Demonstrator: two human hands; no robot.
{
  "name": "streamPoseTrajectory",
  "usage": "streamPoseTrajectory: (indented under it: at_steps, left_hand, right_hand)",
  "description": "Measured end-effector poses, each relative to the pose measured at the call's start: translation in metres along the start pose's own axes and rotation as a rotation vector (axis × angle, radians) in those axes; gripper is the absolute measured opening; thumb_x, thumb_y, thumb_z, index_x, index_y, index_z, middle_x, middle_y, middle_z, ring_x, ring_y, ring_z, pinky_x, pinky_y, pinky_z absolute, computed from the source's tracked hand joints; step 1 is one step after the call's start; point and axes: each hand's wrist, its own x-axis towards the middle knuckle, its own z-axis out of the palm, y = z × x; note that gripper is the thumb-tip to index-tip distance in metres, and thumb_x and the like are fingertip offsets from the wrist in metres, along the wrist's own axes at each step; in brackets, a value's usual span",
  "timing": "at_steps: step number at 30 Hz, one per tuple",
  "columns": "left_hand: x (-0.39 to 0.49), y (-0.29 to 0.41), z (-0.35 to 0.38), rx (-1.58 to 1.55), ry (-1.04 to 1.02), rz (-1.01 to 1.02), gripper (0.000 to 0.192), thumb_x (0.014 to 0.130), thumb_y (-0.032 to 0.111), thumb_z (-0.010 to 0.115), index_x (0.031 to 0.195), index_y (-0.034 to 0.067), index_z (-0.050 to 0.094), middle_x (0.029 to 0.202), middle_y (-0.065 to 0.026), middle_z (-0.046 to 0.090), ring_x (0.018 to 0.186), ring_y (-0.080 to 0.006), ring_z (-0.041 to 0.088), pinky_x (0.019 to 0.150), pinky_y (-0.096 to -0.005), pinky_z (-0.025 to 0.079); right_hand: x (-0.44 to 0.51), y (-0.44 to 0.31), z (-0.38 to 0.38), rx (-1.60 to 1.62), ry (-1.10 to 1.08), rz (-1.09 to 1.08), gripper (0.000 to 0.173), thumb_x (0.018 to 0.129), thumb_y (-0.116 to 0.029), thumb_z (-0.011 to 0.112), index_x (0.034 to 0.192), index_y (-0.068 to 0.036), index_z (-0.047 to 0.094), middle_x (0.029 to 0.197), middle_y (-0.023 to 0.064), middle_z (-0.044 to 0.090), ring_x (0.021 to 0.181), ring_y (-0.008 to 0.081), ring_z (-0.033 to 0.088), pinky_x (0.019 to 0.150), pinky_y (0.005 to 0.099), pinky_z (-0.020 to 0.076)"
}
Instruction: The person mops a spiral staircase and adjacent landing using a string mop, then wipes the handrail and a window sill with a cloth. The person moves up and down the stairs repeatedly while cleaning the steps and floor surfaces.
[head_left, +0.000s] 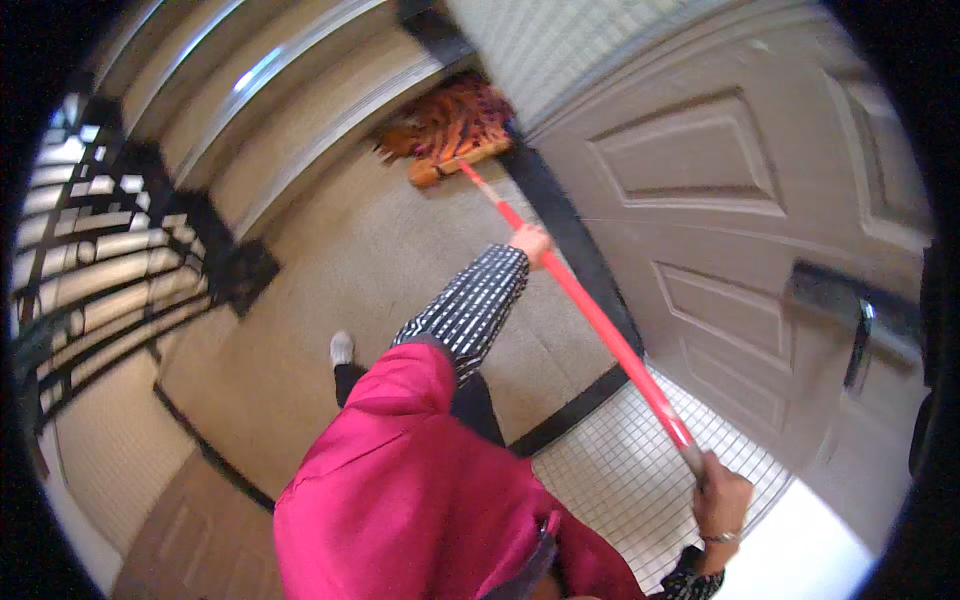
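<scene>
A long-handled broom (592, 300) with a red pole slants across the view, from the lower right up to the foot of the stairs. My left hand (532, 244) grips the pole partway down, nearer the head. Around its greyish top end my right hand (724, 495) is closed, with a bracelet at the wrist. The broom head (457, 131) has an orange block and red-orange bristles or strands, too blurred to tell which. It lies in the corner between the lowest step and the dark baseboard (581, 232), on the beige landing floor (390, 240).
Stairs with metal-edged treads (345, 135) rise at the upper left, bordered by a dark metal railing (112, 262). A brown panelled door (690, 157) with a lever handle (861, 345) stands at the right, by a white tiled wall (600, 480). Another brown door (195, 540) shows at lower left.
</scene>
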Motion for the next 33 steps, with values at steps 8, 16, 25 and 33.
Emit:
streamPoseTrajectory:
  at_steps: [8, 16, 25, 33]
  left_hand:
    - [-0.004, 0.022, 0.051, -0.116, 0.235, -0.211, 0.009, 0.06, 0.023, 0.06, 0.059, 0.015, 0.059, 0.063, -0.0056, 0.057, 0.07, -0.0219, 0.057, 0.07, -0.0356, 0.038]
    - [-0.079, -0.029, 0.128, -0.024, 0.135, -0.658, 0.014, 0.062, 0.025, 0.06, 0.06, 0.011, 0.063, 0.064, -0.0105, 0.061, 0.065, -0.0291, 0.06, 0.059, -0.0415, 0.046]
    - [-0.308, -0.062, 0.103, -0.09, 0.145, -1.271, 0.022, 0.063, 0.026, 0.069, 0.076, 0.01, 0.062, 0.083, -0.013, 0.059, 0.083, -0.03, 0.056, 0.07, -0.0417, 0.047]
    - [-0.35, 0.02, 0.031, 0.159, 1.016, -1.275, 0.02, 0.06, 0.013, 0.071, 0.064, 0.01, 0.052, 0.082, -0.0061, 0.051, 0.082, -0.0261, 0.049, 0.071, -0.0386, 0.04]
  right_hand:
    - [0.094, 0.125, -0.002, -0.161, -0.027, -0.246, 0.03, 0.051, -0.001, 0.061, 0.079, -0.006, 0.053, 0.053, 0.0141, 0.048, 0.054, 0.0337, 0.051, 0.052, 0.0406, 0.0377]
    - [0.307, 0.135, 0.06, -0.201, -0.152, -0.817, 0.017, 0.066, -0.013, 0.058, 0.082, -0.016, 0.052, 0.051, 0.0075, 0.05, 0.046, 0.0276, 0.052, 0.043, 0.0392, 0.0357]
    - [0.321, -0.137, 0.125, 0.038, 0.013, -1.423, 0.015, 0.081, -0.017, 0.047, 0.08, -0.004, 0.053, 0.059, 0.0144, 0.059, 0.05, 0.0275, 0.06, 0.041, 0.0398, 0.0462]
    - [0.27, -0.203, 0.03, 0.277, 0.256, -2.011, 0.042, 0.075, -0.014, 0.051, 0.117, -0.012, 0.045, 0.078, 0.0047, 0.054, 0.077, 0.0215, 0.056, 0.063, 0.0355, 0.0434]
